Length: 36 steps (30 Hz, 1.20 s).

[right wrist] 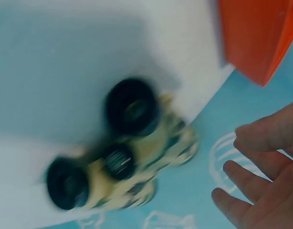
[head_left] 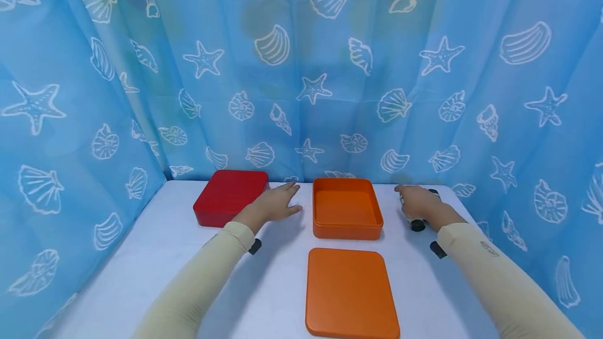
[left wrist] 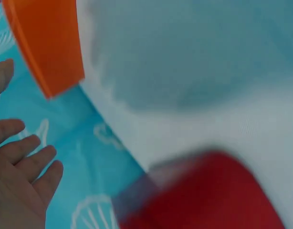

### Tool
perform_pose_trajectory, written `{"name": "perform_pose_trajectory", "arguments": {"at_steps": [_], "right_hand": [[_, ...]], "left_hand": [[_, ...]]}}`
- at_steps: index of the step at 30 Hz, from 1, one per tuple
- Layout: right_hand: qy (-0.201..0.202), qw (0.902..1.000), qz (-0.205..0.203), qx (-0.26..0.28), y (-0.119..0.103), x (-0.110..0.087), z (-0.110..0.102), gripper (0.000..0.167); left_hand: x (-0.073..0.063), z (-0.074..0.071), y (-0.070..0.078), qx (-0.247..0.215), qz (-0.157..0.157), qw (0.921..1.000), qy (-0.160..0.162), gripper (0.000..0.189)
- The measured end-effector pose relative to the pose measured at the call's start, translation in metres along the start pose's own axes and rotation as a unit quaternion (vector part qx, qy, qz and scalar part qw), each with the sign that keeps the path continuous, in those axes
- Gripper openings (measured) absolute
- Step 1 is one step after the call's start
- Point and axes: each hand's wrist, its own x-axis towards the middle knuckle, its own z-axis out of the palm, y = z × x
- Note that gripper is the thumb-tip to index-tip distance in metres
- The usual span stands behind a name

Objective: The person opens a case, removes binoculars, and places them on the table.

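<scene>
My left hand (head_left: 275, 205) reaches over the table between a red box (head_left: 226, 200) and an open orange box (head_left: 347, 232). Its fingers (left wrist: 34, 157) are spread and hold nothing. On the far side of the orange box, my right hand (head_left: 418, 205) hovers by a pair of camouflage-patterned binoculars (right wrist: 146, 157) with black eyepieces, covering most of them in the head view. From the right wrist, its loosely bent fingers (right wrist: 242, 181) show beside the binoculars, apart from them. A square orange lid (head_left: 350, 294) lies flat in front of the orange box.
A white-covered table (head_left: 278, 297) carries all these things. Blue curtains (head_left: 301, 67) with white shell and starfish prints hang behind it and at both sides. The red box stands near the back edge at left.
</scene>
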Motion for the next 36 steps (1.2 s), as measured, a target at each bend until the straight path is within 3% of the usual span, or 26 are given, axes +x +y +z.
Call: {"name": "perform_pose_trajectory", "arguments": {"at_steps": [3,8,11,15,20,22,25,29,32,36], "right_hand": [[0.038,0.9981,-0.041,0.025,-0.020,0.007,0.000,0.067],[0.084,0.9913,-0.100,0.016,-0.053,0.020,0.003,0.072],[0.080,0.9909,-0.108,0.013,-0.071,0.025,0.007,0.066],[0.048,0.9930,-0.097,0.048,-0.096,0.026,0.012,0.063],[0.039,0.9905,-0.108,0.076,-0.122,0.030,0.017,0.059],[0.040,0.9862,-0.113,0.114,-0.131,0.033,0.020,0.055],[0.030,0.9688,-0.113,0.219,-0.146,0.037,0.028,0.049],[0.008,0.9255,-0.097,0.366,-0.171,0.041,0.038,0.042],[-0.014,0.8961,-0.086,0.435,-0.191,0.043,0.043,0.043],[-0.044,0.8612,-0.064,0.502,-0.218,0.046,0.049,0.042]], "left_hand": [[-0.011,-0.011,-0.021,0.010,-0.013,0.9996,0.022,0.083],[-0.035,-0.027,-0.057,-0.013,-0.077,0.9962,0.038,0.092],[-0.050,-0.032,-0.079,-0.042,-0.121,0.9910,0.040,0.095],[-0.072,-0.035,-0.111,-0.081,-0.174,0.9805,0.041,0.097],[-0.088,-0.037,-0.143,-0.127,-0.207,0.9689,0.047,0.087],[-0.091,-0.038,-0.152,-0.156,-0.225,0.9604,0.054,0.087],[-0.093,-0.036,-0.160,-0.201,-0.259,0.9428,0.062,0.092],[-0.089,-0.031,-0.163,-0.254,-0.300,0.9166,0.071,0.096],[-0.083,-0.028,-0.162,-0.286,-0.325,0.8980,0.077,0.093],[-0.076,-0.026,-0.162,-0.312,-0.341,0.8826,0.084,0.085]]}}
